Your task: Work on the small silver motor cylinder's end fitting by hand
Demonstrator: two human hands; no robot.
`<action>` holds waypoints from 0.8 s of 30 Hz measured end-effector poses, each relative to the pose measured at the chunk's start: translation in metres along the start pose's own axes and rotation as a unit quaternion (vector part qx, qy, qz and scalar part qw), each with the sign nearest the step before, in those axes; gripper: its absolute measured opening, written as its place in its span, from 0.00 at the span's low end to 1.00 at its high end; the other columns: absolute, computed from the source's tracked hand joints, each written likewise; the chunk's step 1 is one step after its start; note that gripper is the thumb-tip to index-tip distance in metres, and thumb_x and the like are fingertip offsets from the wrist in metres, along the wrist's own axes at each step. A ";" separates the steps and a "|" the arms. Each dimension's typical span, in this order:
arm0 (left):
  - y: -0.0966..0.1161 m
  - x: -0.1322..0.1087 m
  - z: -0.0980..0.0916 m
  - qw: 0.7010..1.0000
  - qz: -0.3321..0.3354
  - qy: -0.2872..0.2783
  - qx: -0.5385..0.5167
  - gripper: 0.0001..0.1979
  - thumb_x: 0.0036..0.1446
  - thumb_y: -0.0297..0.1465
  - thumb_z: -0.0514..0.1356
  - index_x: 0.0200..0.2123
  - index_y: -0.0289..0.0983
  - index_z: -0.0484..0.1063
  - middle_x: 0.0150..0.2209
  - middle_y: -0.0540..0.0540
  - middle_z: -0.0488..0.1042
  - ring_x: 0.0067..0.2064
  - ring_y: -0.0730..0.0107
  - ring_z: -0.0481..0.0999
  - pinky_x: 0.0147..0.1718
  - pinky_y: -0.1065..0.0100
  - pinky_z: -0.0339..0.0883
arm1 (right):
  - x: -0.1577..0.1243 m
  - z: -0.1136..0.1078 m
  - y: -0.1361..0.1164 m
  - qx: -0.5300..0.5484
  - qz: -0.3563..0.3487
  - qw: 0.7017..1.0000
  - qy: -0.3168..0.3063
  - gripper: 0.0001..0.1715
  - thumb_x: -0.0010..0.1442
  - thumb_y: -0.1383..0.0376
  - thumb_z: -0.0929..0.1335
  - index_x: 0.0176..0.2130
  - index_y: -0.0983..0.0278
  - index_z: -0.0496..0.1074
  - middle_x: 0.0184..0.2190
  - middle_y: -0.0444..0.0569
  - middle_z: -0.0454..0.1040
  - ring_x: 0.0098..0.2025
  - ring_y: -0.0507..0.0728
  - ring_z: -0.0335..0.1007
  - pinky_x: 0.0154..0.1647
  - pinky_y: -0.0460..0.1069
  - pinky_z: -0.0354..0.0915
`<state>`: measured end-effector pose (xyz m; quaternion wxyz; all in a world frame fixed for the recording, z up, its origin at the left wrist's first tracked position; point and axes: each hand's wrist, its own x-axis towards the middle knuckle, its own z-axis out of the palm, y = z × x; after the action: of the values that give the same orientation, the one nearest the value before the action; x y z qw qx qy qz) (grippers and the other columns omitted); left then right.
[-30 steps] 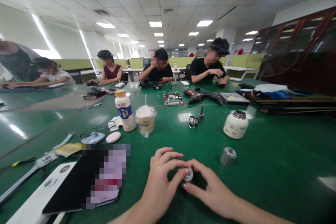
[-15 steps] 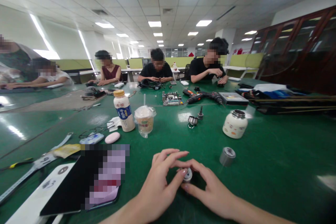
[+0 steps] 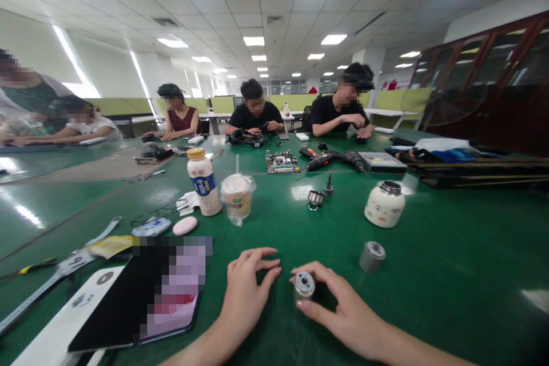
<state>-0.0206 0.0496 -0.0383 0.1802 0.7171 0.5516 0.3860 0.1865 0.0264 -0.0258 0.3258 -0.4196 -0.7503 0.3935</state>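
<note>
My right hand (image 3: 338, 303) has its thumb and fingers around a small silver metal cylinder (image 3: 304, 286), which looks like a motor can with dark holes in its round top. It stands upright at the table's near middle. To its left is my left hand (image 3: 249, 286), holding nothing, its thumb and fingertips apart and clear of the cylinder. A second similar metal cylinder (image 3: 373, 257) stands beyond my right hand. Farther back on the right is a cream-coloured flask (image 3: 385, 206) without a lid. Its metal cup-like part (image 3: 315, 199) and a dark stopper-like piece (image 3: 328, 186) lie left of it.
A milk tea bottle (image 3: 205, 186) and a lidded plastic cup (image 3: 238, 200) stand left of centre. Nearer lie a tablet (image 3: 115, 303), a pink oval object (image 3: 185, 225) and a strap (image 3: 38, 291). A circuit board (image 3: 283, 162) and power drills (image 3: 330, 159) lie farther off. Several people sit across the table.
My left hand has let go of the metal cylinder and drawn away to the left. My right hand stays around the cylinder, whose top is now uncovered.
</note>
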 end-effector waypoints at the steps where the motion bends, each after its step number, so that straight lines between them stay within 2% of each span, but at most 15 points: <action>1: -0.004 0.000 0.001 1.000 -0.001 -0.008 0.010 0.14 0.56 0.28 0.64 0.47 0.43 0.72 0.41 0.49 0.83 0.51 0.56 0.76 0.52 0.49 0.62 | 0.000 0.000 0.000 -0.001 0.000 1.000 0.000 0.16 0.59 0.63 0.70 0.49 0.58 0.71 0.45 0.46 0.76 0.48 0.61 0.70 0.53 0.56 0.63; 3: -0.006 0.000 0.003 1.000 -0.005 -0.010 0.023 0.16 0.55 0.29 0.65 0.48 0.44 0.72 0.41 0.48 0.83 0.52 0.54 0.75 0.53 0.47 0.61 | 0.000 0.000 0.000 -0.003 0.000 1.000 0.000 0.16 0.59 0.63 0.70 0.48 0.57 0.71 0.45 0.46 0.76 0.48 0.61 0.70 0.52 0.55 0.63; 5: -0.004 0.001 0.002 1.000 -0.011 -0.004 0.011 0.13 0.56 0.30 0.65 0.45 0.43 0.73 0.39 0.48 0.83 0.52 0.54 0.76 0.52 0.47 0.61 | 0.001 0.000 0.001 -0.006 0.001 1.000 -0.001 0.16 0.59 0.64 0.71 0.48 0.57 0.71 0.44 0.46 0.76 0.47 0.60 0.70 0.52 0.55 0.63; 8: 0.009 0.002 -0.003 0.999 -0.009 0.024 -0.047 0.08 0.57 0.30 0.65 0.41 0.42 0.72 0.38 0.48 0.83 0.48 0.56 0.79 0.52 0.51 0.63 | 0.001 0.001 0.003 -0.009 -0.001 1.000 0.002 0.16 0.59 0.63 0.71 0.48 0.58 0.71 0.44 0.46 0.76 0.47 0.60 0.70 0.52 0.55 0.63; 10: 0.021 0.000 -0.005 0.996 0.013 0.037 -0.086 0.09 0.57 0.31 0.65 0.42 0.42 0.72 0.39 0.48 0.83 0.48 0.57 0.79 0.52 0.53 0.64 | 0.000 0.001 0.005 -0.010 -0.009 1.000 0.004 0.15 0.59 0.63 0.71 0.47 0.58 0.71 0.43 0.45 0.76 0.46 0.60 0.70 0.51 0.54 0.63; 14: 0.039 -0.005 -0.004 0.995 0.051 -0.003 -0.085 0.12 0.55 0.30 0.67 0.42 0.43 0.72 0.39 0.50 0.83 0.49 0.56 0.78 0.51 0.54 0.63 | -0.001 0.003 0.008 -0.010 -0.022 1.000 0.009 0.13 0.60 0.63 0.71 0.46 0.58 0.71 0.42 0.45 0.75 0.45 0.59 0.70 0.48 0.53 0.64; 18: 0.043 -0.008 -0.003 0.996 0.058 -0.028 -0.062 0.11 0.54 0.29 0.68 0.41 0.44 0.73 0.42 0.50 0.82 0.49 0.56 0.76 0.50 0.54 0.63 | -0.002 0.004 0.007 -0.008 -0.026 1.000 0.005 0.12 0.60 0.63 0.70 0.46 0.59 0.70 0.42 0.45 0.75 0.44 0.59 0.70 0.48 0.52 0.64; 20: 0.042 -0.009 -0.005 0.993 0.074 -0.046 -0.074 0.13 0.56 0.28 0.65 0.45 0.45 0.72 0.45 0.50 0.80 0.51 0.57 0.75 0.52 0.54 0.62 | -0.002 0.003 0.007 -0.008 -0.023 1.000 0.009 0.13 0.60 0.62 0.70 0.46 0.59 0.71 0.42 0.46 0.75 0.45 0.59 0.70 0.48 0.53 0.64; 24: 0.043 -0.012 -0.009 0.981 0.122 -0.070 -0.133 0.24 0.59 0.23 0.57 0.57 0.45 0.62 0.57 0.46 0.72 0.60 0.60 0.68 0.58 0.54 0.58 | -0.002 0.003 0.007 -0.001 -0.022 1.000 0.011 0.15 0.60 0.62 0.71 0.47 0.59 0.70 0.44 0.47 0.75 0.47 0.61 0.70 0.50 0.54 0.64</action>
<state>-0.0011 0.0228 -0.0074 0.2638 0.7739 0.3894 0.4242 0.1876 0.0264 -0.0328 0.3423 -0.4078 -0.7561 0.3806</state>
